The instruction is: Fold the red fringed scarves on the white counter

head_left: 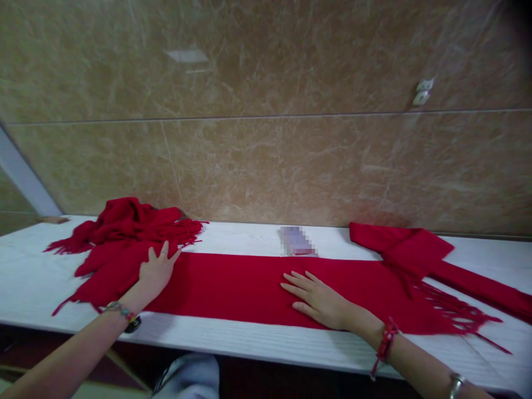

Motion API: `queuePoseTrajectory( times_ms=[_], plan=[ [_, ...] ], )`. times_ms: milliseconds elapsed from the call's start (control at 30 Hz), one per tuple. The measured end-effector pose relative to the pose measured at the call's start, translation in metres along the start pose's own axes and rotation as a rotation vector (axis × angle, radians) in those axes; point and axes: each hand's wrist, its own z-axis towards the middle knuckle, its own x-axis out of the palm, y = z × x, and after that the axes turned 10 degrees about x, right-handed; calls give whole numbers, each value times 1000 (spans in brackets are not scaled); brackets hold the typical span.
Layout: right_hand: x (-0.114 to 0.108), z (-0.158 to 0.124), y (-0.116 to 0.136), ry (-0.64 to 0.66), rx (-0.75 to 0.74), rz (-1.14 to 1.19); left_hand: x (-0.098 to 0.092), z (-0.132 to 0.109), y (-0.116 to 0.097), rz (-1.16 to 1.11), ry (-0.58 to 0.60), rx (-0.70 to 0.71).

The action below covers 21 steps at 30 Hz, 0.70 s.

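Observation:
A red scarf (233,288) lies spread flat along the white tabletop, its fringed end to the right. My left hand (157,271) rests on the left part of the cloth with fingers spread, beside a crumpled heap of red fringed fabric (128,221). On the middle right of the flat scarf lies my right hand (318,299), palm down, fingers stretched out. Neither hand grips the cloth. Where the flat scarf meets the heap on the left, I cannot tell whether they are one piece.
Another red scarf (415,249), folded and angled, lies at the back right and runs to the right edge. A small blurred-out packet (297,241) sits behind the flat scarf. A marble-tiled wall (266,166) borders the white table (245,238), with a white hook (423,92) on it.

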Motion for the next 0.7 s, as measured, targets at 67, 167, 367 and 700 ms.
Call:
queuePoseTrajectory(
  times_ms=[67, 167, 367, 700],
  plan=[
    [-5, -2, -5, -5, -4, 27, -12, 6, -19, -3, 67, 48],
    [-17, -7, -21, -72, 44, 62, -38, 15, -68, -97, 153, 274],
    [-24, -27, -47, -107, 178, 51, -69, 6, -169, -479, 102, 670],
    [-17, -54, -71, 43, 400, -98, -65, -5, -184, -538, 190, 763]
  ],
)
